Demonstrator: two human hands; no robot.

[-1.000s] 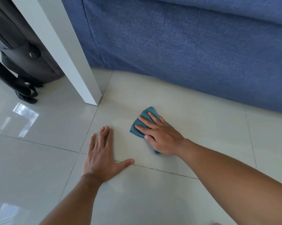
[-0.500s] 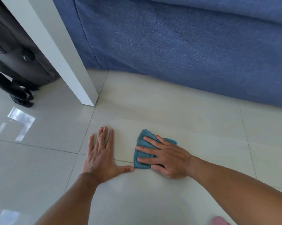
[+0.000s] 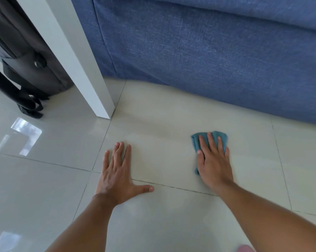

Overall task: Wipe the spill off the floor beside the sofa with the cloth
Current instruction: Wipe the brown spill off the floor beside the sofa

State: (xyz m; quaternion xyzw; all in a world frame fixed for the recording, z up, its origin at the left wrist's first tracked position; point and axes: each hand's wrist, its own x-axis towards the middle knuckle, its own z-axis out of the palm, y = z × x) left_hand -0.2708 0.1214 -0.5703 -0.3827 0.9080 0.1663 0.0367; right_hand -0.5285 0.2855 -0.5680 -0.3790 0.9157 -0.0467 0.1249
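A small teal cloth (image 3: 197, 142) lies flat on the pale floor tiles (image 3: 162, 139) in front of the blue sofa (image 3: 208, 57). My right hand (image 3: 212, 160) presses down on it with fingers spread, covering most of it. My left hand (image 3: 117, 173) rests flat on the floor to the left, palm down, fingers apart, holding nothing. A faint dull smear shows on the tile between the table leg and the cloth; no clear puddle is visible.
A white table leg (image 3: 84, 73) stands on the floor left of the sofa. A dark bag with straps (image 3: 26, 70) sits behind it at the far left. Something pink (image 3: 244, 249) peeks in at the bottom edge.
My right hand has slid the cloth to the right, away from my left hand, and its fingers now point toward the sofa. My left hand has stayed planted.
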